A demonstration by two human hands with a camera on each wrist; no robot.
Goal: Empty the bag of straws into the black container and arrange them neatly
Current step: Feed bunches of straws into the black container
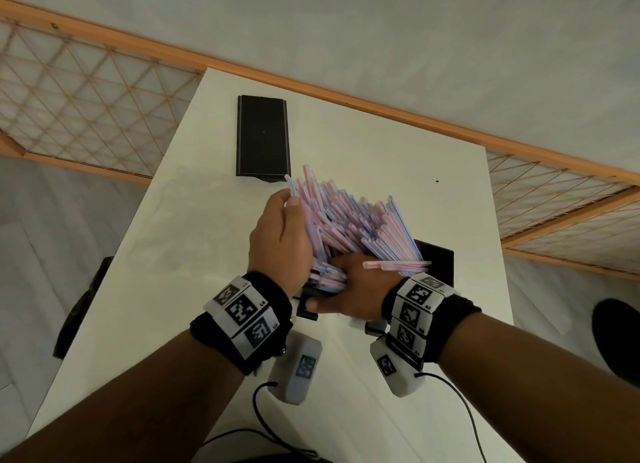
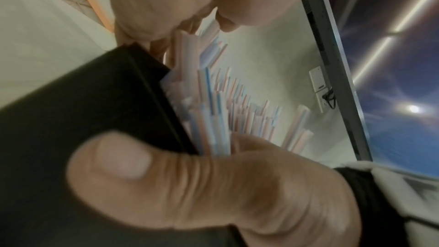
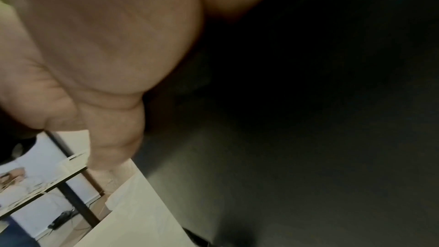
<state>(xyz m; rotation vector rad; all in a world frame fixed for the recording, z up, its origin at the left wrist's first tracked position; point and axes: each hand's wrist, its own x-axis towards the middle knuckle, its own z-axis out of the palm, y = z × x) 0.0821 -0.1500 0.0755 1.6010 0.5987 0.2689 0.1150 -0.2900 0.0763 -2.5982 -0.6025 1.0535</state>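
Observation:
Several pink-and-blue striped straws [image 1: 349, 227] stand fanned out in the black container [image 1: 436, 260] near the middle of the white table [image 1: 194, 254]. My left hand [image 1: 287, 216] grips the upper left side of the bundle, thumb in front and fingers behind. My right hand [image 1: 346, 289] holds the container's near wall, its thumb [image 2: 118, 161] pressed on the black side [image 2: 83, 100]. One straw [image 1: 398, 264] lies crosswise over my right hand. The right wrist view shows only my palm [image 3: 106, 44] against the dark container [image 3: 308, 138].
A flat black rectangular lid or tray [image 1: 263, 137] lies at the table's far side. A dark object [image 1: 83, 306] sits past the left edge. Wooden lattice panels [image 1: 69, 99] line the floor. Cables [image 1: 259, 410] trail over the near edge.

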